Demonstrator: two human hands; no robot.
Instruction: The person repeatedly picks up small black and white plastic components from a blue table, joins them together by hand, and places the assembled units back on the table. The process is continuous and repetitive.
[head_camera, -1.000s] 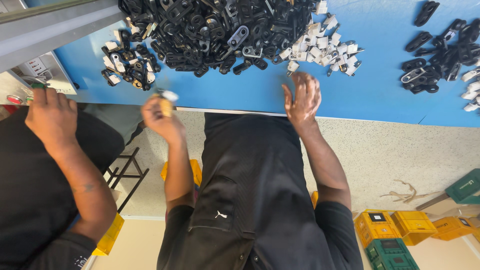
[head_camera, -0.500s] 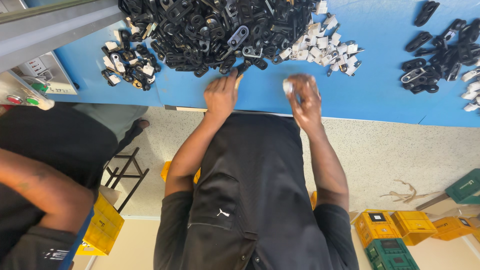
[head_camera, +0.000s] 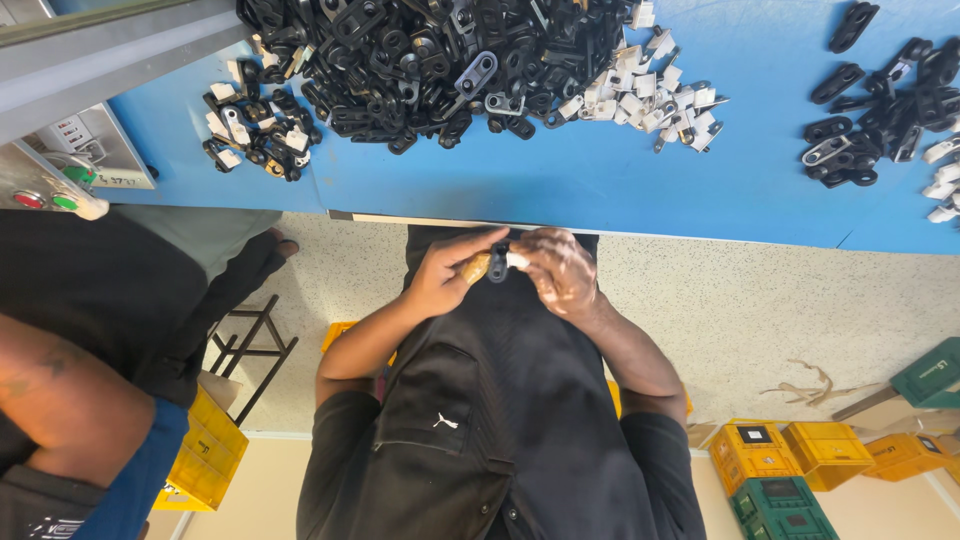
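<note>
My left hand (head_camera: 443, 276) and my right hand (head_camera: 562, 270) meet in front of my chest, just below the edge of the blue table (head_camera: 560, 180). Between the fingertips sits a small black plastic part (head_camera: 497, 264). The left fingers also hold something tan (head_camera: 476, 268) beside it. The right fingers pinch a small white piece (head_camera: 516, 260) against the black part. A big heap of black parts (head_camera: 430, 60) lies on the table ahead, with a smaller pile of white pieces (head_camera: 650, 100) to its right.
More black parts (head_camera: 870, 110) lie at the table's right, and a small mixed pile (head_camera: 255, 135) at the left. A grey control box (head_camera: 60, 165) with red and green buttons stands far left. A co-worker's arm (head_camera: 70, 400) is at lower left. Yellow and green crates (head_camera: 790, 460) sit on the floor.
Half a second ago both my hands were up on the table by the piles; they have drawn back and come together over the black part. The co-worker's hand left the control box.
</note>
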